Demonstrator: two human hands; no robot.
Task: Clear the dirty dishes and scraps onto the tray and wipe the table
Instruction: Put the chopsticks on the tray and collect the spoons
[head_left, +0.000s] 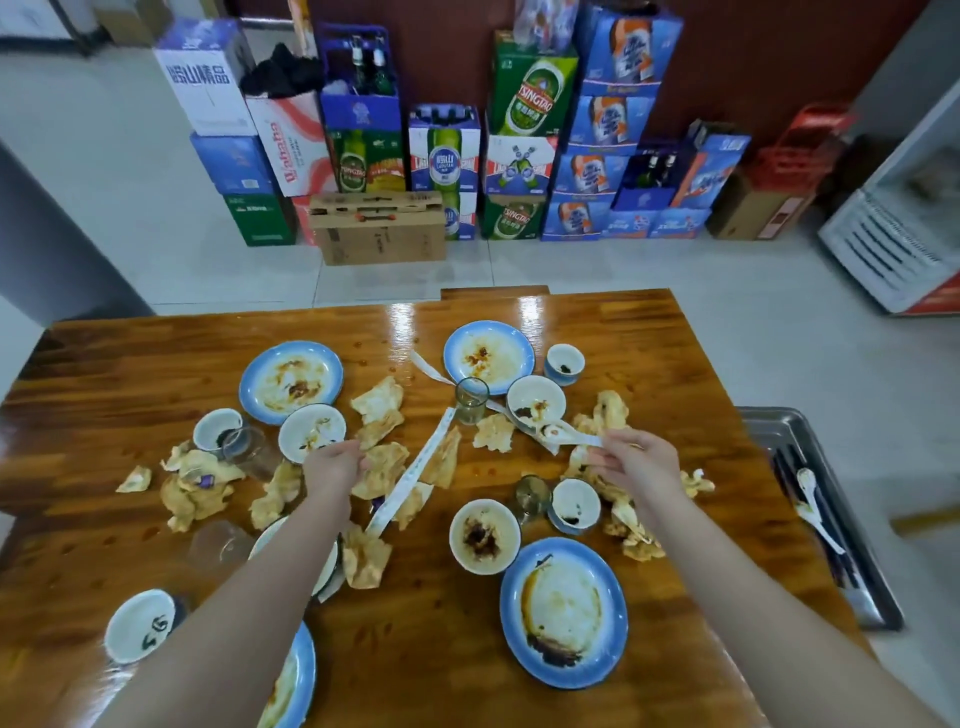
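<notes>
Clearing is judged to be barely begun. Only a white spoon (818, 512) and a few dark chopsticks (789, 478) are found in the metal tray (774, 428), which is set just off the right edge of the counter (130, 364). Nearly everything else is left on the wood: blue-rimmed plates (563, 610) smeared with sauce, white bowls (484, 535) with dark residue, small cups (564, 364), glasses (471, 399), long paper strips (410, 473) and many crumpled yellowish scraps (376, 405) scattered between the dishes.

The step in hand is taken to be the gathering of cutlery and scraps. A soiled spoon (558, 434) is pinched by its handle in the right hand (634, 462), close to a far bowl, with its bowl end turned towards the middle of the counter. The left hand (335, 462) is closed on the edge of one oily scrap (384, 460) near the centre. Whether that piece is lifted or only gripped where it lies cannot be told.

Almost the whole job is judged to be left. The spoon and scraps are to be carried to the tray, all plates, bowls, cups and glasses are to be moved there, and the counter, marked with reddish smears (480, 470), is yet to be wiped. No cloth is seen
</notes>
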